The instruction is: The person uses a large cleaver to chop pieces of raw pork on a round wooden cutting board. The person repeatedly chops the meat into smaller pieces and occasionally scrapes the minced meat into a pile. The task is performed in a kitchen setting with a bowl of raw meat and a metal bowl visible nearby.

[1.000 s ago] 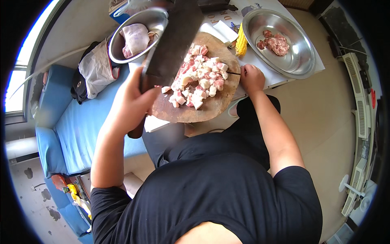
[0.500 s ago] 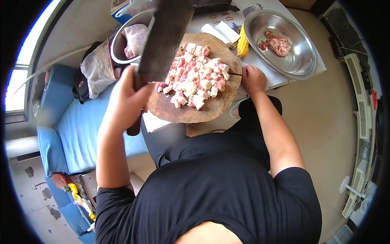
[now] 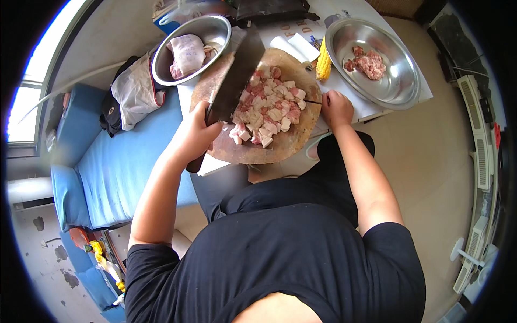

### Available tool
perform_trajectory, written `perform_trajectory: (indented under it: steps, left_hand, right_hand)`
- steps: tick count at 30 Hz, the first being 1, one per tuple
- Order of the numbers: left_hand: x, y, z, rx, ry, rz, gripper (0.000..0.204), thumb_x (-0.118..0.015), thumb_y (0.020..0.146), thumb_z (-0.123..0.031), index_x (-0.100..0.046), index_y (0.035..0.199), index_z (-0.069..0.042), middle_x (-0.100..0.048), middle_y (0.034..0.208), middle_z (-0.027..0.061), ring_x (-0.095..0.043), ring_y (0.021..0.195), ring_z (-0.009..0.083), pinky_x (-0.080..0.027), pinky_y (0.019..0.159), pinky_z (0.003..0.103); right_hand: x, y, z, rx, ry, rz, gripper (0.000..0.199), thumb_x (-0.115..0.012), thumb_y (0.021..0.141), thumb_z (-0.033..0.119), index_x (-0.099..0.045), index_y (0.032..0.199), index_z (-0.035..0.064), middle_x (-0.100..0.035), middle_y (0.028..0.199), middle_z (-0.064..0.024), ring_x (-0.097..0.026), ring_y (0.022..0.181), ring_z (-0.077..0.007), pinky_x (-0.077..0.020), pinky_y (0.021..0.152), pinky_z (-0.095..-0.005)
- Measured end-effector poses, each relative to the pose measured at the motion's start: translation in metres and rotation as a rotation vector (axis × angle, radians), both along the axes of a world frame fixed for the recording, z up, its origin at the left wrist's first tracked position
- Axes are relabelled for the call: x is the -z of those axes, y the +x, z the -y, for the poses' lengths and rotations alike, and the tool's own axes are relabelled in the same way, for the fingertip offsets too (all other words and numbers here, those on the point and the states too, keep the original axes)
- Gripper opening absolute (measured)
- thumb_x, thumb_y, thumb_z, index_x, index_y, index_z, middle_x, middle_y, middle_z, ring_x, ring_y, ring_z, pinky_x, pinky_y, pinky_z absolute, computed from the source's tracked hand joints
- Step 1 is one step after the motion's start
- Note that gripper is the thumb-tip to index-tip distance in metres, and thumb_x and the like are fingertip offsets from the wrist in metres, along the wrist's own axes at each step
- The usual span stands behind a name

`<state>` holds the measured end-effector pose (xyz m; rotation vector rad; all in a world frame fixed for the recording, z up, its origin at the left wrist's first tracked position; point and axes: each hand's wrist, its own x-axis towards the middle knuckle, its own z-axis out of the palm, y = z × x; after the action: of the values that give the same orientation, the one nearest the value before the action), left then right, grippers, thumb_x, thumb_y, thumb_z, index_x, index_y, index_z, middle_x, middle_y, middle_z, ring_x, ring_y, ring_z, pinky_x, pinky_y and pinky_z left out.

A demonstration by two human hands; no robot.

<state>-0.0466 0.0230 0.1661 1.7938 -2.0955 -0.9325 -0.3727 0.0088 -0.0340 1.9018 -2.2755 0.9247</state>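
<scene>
Beside board (image 3: 280, 148), steel bowls (image 3: 374, 62), corn (image 3: 323, 61)

Daylight pours in through a window (image 3: 24, 116) at the far left of the frame, washing the pale wall (image 3: 102, 32) along the upper left. Below it a blue bench (image 3: 102, 172) with a padded seat runs down the left side, a dark bag (image 3: 110, 113) slumped on its upper end, and the grey wall at lower left is chipped and stained. The floor (image 3: 425, 161) on the right is plain beige, with a white heater (image 3: 476, 134) along the right edge.
</scene>
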Motion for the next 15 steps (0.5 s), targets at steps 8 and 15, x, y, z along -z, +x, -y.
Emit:
perform_trajectory:
  steps: [8,15]
  left_hand:
    - [-0.044,-0.007,-0.003,-0.099,0.024,-0.373,0.024,-0.057,0.082,-0.008,-0.047,0.103,-0.001,-0.047,0.065,0.0019,-0.045,0.046,0.0087,-0.039,0.043,0.025]
    - [-0.025,0.004,0.004,-0.029,0.077,-0.09,0.039,-0.062,0.077,-0.014,-0.049,0.111,0.002,-0.058,0.077,0.0113,-0.056,0.063,0.0175,-0.047,0.057,0.031]
  right_hand:
    - [0.002,-0.009,-0.004,0.038,-0.008,-0.022,0.02,-0.055,0.081,0.023,-0.054,0.068,0.0077,-0.061,0.074,-0.01,-0.059,0.073,-0.0319,-0.0472,0.063,-0.0449]
    - [0.008,-0.001,0.001,-0.013,-0.056,-0.023,0.02,-0.055,0.081,0.022,-0.054,0.069,0.0075,-0.061,0.074,-0.01,-0.058,0.071,-0.0326,-0.0468,0.063,-0.0456]
